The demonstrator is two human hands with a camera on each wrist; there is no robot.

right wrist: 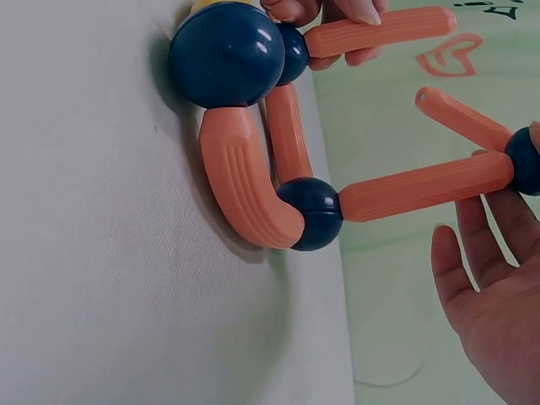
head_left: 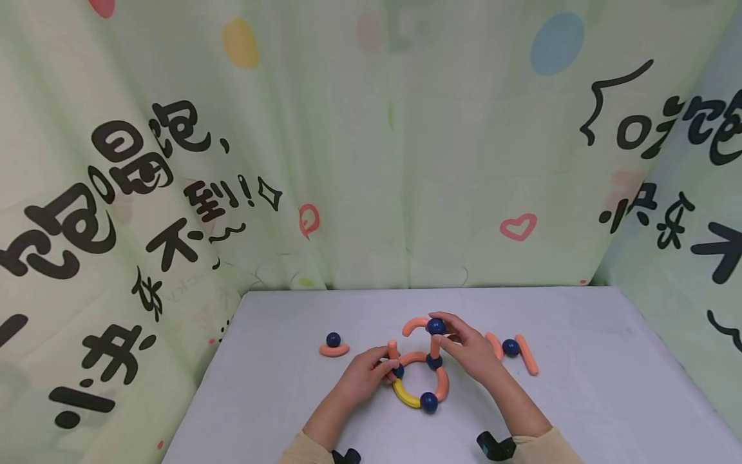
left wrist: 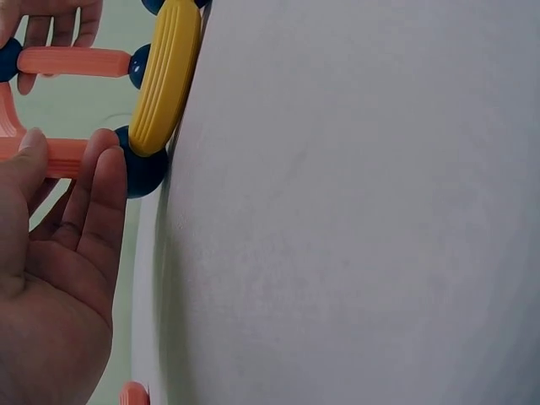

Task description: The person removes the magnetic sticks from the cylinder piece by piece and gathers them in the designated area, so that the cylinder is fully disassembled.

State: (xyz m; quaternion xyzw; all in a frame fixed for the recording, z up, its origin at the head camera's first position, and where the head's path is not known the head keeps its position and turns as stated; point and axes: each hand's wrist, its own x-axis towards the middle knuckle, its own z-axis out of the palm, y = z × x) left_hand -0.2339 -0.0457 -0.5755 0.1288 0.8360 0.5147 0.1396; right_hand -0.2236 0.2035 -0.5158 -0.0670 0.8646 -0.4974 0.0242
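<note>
A ring of curved rods and blue balls lies on the table: one yellow rod (head_left: 406, 394), orange rods such as the right one (right wrist: 240, 177), and a front ball (head_left: 429, 403). Two straight orange rods stand up from its rear balls. My left hand (head_left: 364, 376) pinches the left upright rod (left wrist: 63, 156) low down, close to its ball (left wrist: 145, 164). With thumb and fingers, my right hand (head_left: 471, 353) holds the blue ball (head_left: 436, 326) atop the right upright rod (right wrist: 422, 187). From that ball a curved orange rod (head_left: 414, 325) sticks out leftward, its far end free.
On the left, a blue ball (head_left: 333, 339) sits on a curved orange rod (head_left: 334, 351). Right of my right hand lie another blue ball (head_left: 511, 348), a straight orange rod (head_left: 527, 355) and a partly hidden orange rod (head_left: 494, 345). A printed curtain (head_left: 359, 161) hangs behind the table.
</note>
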